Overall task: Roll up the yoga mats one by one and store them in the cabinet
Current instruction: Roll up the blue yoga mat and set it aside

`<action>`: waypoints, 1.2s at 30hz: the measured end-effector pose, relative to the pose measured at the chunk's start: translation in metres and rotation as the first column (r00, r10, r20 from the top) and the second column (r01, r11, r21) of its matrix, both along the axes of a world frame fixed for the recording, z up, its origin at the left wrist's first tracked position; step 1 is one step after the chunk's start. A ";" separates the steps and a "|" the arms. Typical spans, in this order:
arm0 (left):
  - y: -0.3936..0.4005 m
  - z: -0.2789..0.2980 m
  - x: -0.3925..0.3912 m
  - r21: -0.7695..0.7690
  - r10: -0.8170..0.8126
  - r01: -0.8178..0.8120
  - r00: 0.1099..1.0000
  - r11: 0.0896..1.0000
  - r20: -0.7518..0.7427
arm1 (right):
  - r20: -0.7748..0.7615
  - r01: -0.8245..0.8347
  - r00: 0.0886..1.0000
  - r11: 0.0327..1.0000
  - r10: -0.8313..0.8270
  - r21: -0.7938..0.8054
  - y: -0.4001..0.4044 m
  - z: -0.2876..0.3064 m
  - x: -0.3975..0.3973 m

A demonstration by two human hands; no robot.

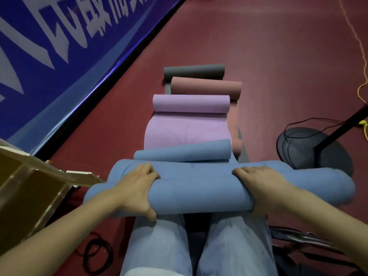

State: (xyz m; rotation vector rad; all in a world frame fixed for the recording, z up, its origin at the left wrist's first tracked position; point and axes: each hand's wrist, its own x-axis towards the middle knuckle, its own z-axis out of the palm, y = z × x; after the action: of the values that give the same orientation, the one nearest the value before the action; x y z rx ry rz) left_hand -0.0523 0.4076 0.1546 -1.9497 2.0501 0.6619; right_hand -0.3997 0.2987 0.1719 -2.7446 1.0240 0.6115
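- The mat roll (199,192) I see under both hands is a plain dusty blue.
- Beyond it, I see a lilac mat (187,134) with faint thin curved lines drawn on its flat part.
- Next comes a dusty pink mat (207,87), plain as far as I can tell.
- Farthest off I make out a dark grey mat (194,70).
- The floor (258,56) reads as deep red-brown.
- On my left I have a royal blue banner (49,56) with large white characters.
- The trousers (159,246) are pale washed blue.
- A yellow cord (361,84) runs down the right edge.
- The round stand base (318,154) is dark grey, with a black pole.
- The wooden piece (29,180) at left is tan brown.
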 end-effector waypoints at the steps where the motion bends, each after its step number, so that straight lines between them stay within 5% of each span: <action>1: 0.000 -0.001 0.001 -0.033 0.011 -0.011 1.000 0.999 -0.005 | -0.014 -0.002 1.000 0.999 0.003 0.034 -0.006 0.007 0.003; 7: 0.002 0.006 0.006 -0.211 -0.097 0.107 0.994 0.972 0.057 | -0.101 0.050 0.995 0.976 -0.029 0.214 -0.034 0.026 0.023; 11: 0.016 -0.003 0.000 -0.197 -0.074 0.106 0.984 0.975 0.165 | -0.125 0.085 0.991 0.959 -0.053 0.269 -0.040 0.026 0.033; 14: 0.018 -0.009 0.001 -0.204 -0.024 0.054 0.989 0.977 0.146 | -0.051 0.070 0.997 0.974 -0.060 0.217 -0.029 0.026 0.032; 19: 0.014 -0.001 0.006 -0.200 -0.041 0.076 0.984 0.977 0.171 | 0.058 -0.008 0.998 0.992 0.016 -0.127 0.010 0.008 0.023; 36: -0.018 0.039 -0.020 -0.039 -0.037 0.048 0.973 0.998 0.230 | -0.004 0.105 0.994 0.992 -0.105 0.073 -0.016 0.031 0.019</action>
State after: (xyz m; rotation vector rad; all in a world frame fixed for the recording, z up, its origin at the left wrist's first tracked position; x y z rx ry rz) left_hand -0.0719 0.3899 0.1935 -1.9004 1.9738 0.3649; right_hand -0.3808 0.2831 0.2026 -2.6087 1.1152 0.6204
